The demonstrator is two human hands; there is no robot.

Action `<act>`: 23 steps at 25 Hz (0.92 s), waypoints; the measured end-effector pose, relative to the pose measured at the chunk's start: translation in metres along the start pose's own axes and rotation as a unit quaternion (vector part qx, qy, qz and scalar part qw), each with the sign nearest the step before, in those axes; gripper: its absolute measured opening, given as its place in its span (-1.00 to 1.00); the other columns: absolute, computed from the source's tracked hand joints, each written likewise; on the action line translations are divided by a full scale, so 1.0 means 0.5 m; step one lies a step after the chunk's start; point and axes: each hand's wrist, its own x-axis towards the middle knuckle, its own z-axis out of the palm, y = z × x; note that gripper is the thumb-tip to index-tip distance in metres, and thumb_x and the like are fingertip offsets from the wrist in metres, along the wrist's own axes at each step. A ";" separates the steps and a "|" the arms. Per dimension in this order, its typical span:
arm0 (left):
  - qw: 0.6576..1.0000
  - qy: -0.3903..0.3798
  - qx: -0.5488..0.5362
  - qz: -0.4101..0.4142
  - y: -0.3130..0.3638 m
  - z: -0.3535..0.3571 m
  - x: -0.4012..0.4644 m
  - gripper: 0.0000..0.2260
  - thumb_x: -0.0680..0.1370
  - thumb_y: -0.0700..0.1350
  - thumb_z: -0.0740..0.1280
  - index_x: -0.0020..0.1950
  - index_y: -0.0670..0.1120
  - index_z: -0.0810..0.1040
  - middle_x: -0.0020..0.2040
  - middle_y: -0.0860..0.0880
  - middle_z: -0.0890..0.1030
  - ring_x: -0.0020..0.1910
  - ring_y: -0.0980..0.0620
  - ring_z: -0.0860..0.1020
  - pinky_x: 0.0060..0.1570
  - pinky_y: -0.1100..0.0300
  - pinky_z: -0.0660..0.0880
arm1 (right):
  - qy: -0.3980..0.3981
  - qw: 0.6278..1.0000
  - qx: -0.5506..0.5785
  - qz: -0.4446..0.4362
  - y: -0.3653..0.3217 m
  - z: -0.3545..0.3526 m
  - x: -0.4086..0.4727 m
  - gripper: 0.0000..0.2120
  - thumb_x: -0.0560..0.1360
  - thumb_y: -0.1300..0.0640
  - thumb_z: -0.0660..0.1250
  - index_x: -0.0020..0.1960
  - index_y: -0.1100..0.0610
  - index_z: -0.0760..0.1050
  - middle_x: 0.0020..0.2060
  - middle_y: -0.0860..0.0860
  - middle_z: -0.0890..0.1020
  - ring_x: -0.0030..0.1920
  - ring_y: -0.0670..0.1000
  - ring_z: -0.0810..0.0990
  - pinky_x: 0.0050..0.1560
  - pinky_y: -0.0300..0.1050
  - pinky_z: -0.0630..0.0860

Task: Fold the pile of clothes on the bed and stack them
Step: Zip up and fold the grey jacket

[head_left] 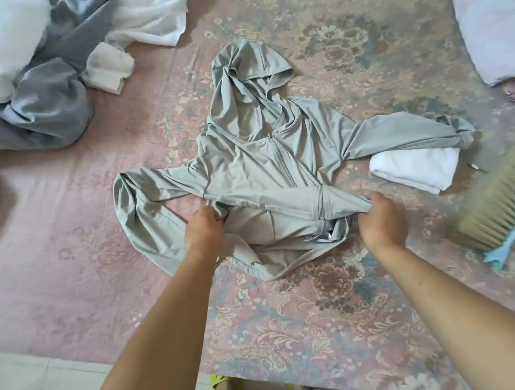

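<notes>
Item under work: 1 pale grey-green hooded jacket (pixel 266 164), lying front-up on the bed (pixel 72 236), which carries a pink floral cover. The hood points away from the person; the zip runs down the middle of the chest.

Hem: lifted and turned up toward the chest, forming a taut horizontal band between the 2 hands. Inside lining and a small white label show beneath the band.

Left hand (pixel 204 231): grip pinched on the left end of the hem band, fingers curled round the cloth.

Right hand (pixel 381 220): grip pinched on the right end of the same band, fingers curled under the fabric.

Sleeves: the left sleeve loops outward and back toward the person, its end passing under the left forearm. The right sleeve extends to the right, its cuff resting on a folded white garment (pixel 414 170).

Unfolded pile (pixel 32 88): grey and white clothes, heaped at the far left corner, well apart from the jacket.

Other items: a bed brush (pixel 498 207) with pale bristles and a blue handle lies at the right edge, near the folded white garment. A light pillow (pixel 493 20) sits at the far right corner. Pale floor tiles (pixel 36 389) show at the near left.
</notes>
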 end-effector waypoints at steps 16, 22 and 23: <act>0.828 0.048 -0.441 -0.343 -0.289 0.022 -0.244 -0.74 0.52 -0.27 0.10 0.16 -0.30 0.42 0.08 -0.27 0.50 -0.06 -0.23 0.51 0.00 -0.16 0.50 | -0.098 0.955 0.045 -0.277 0.113 -0.005 -0.134 -0.53 0.52 0.00 0.29 0.37 0.09 0.27 0.10 0.06 0.38 -0.10 -0.05 0.46 -0.18 -0.16 0.52; 0.905 0.074 0.268 0.323 -0.315 0.039 -0.215 -0.43 0.15 -0.35 0.51 0.16 -0.21 0.55 0.09 -0.30 0.58 -0.02 -0.32 0.59 -0.17 -0.14 0.52 | -0.216 0.892 -0.136 -0.372 0.216 0.034 -0.166 -0.46 0.38 0.29 0.45 0.34 0.20 0.42 0.22 0.22 0.34 0.13 0.25 0.46 -0.08 0.06 0.58; 0.894 0.050 0.282 0.345 -0.305 0.030 -0.207 -0.49 0.15 -0.33 0.51 0.10 -0.21 0.57 0.03 -0.26 0.60 -0.05 -0.28 0.61 -0.21 -0.09 0.55 | -0.202 0.910 -0.109 -0.345 0.218 0.039 -0.166 -0.49 0.36 0.44 0.40 0.29 0.26 0.46 0.18 0.24 0.39 0.07 0.25 0.49 -0.12 0.05 0.58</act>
